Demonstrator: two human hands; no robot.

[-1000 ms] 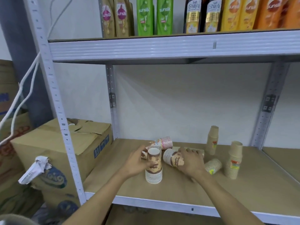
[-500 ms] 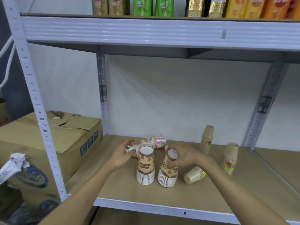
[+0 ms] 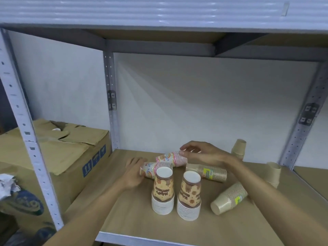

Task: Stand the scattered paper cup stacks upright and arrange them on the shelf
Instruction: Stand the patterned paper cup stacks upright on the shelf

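Two birthday-print cup stacks stand mouth-down side by side near the shelf front, the left stack (image 3: 163, 191) and the right stack (image 3: 190, 195). Behind them lie two pink rainbow-print stacks: a near one (image 3: 150, 170) with my left hand (image 3: 134, 172) wrapped on its closed end, and a far one (image 3: 171, 158) whose rim end my right hand (image 3: 200, 153) touches with spread fingers. Two kraft stacks lie on their sides, one behind (image 3: 208, 172) and one at the right front (image 3: 229, 198). Two more kraft stacks stand mouth-down at the back (image 3: 239, 148) and at the right (image 3: 273, 173).
The wooden shelf board (image 3: 134, 219) has bare room at the front and left. Grey metal uprights (image 3: 110, 96) frame the bay, and an upper shelf beam (image 3: 159, 13) hangs overhead. A worn cardboard box (image 3: 58, 153) sits to the left outside the rack.
My right hand let go of the second birthday stack, now standing, and moved back to the far pink stack. My left hand went to the near pink stack. The camera moved closer and lower.
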